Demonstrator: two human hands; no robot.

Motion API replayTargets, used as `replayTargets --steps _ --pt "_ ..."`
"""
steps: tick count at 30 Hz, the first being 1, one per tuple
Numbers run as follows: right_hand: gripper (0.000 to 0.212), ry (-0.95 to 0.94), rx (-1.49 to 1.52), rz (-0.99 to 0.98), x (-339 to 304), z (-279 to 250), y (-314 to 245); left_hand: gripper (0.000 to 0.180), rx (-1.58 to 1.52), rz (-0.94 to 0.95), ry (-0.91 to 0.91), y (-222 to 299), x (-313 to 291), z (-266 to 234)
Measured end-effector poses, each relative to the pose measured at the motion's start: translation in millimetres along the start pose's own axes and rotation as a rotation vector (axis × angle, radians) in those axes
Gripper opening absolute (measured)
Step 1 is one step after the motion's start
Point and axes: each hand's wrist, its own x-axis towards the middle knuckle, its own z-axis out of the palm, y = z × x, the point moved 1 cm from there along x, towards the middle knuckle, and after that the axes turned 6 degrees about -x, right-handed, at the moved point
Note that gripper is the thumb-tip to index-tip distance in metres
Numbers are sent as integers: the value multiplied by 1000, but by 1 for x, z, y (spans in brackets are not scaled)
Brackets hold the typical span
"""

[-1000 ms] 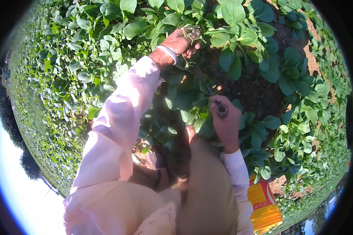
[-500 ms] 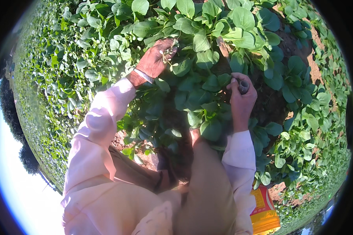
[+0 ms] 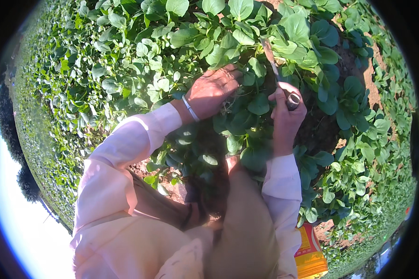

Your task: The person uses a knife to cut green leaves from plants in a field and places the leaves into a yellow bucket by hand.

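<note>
My right hand is closed round a hand weeding tool. The tool has a narrow rusty blade, a thin dark shaft and a round hollow handle end that shows beside my fingers. Its blade points away from me, among bright broad leaves of a leafy green plant. My left hand, with a pale band on the wrist, is bent down among the leaves to the left of the tool. Thin pale strands of a small weed show below its palm. Leaves partly hide its fingertips.
Dense leafy greens spread on both sides. Brown soil shows between the plants right of the tool hand. A yellow and red plastic container stands by my right forearm. My knee is in the lower middle.
My left hand has moved right and slightly down, nearer the right hand, with its palm turned down. My right hand has hardly moved, but the tool's blade and shaft are now more exposed.
</note>
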Motion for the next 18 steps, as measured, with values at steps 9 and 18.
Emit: replayTargets --steps 9,18 --pt "13 50 -88 -8 7 -12 -6 22 -222 -189 340 -21 59 -6" --pt "12 -244 -269 -336 -2 34 -18 27 -865 -718 824 -97 30 -9"
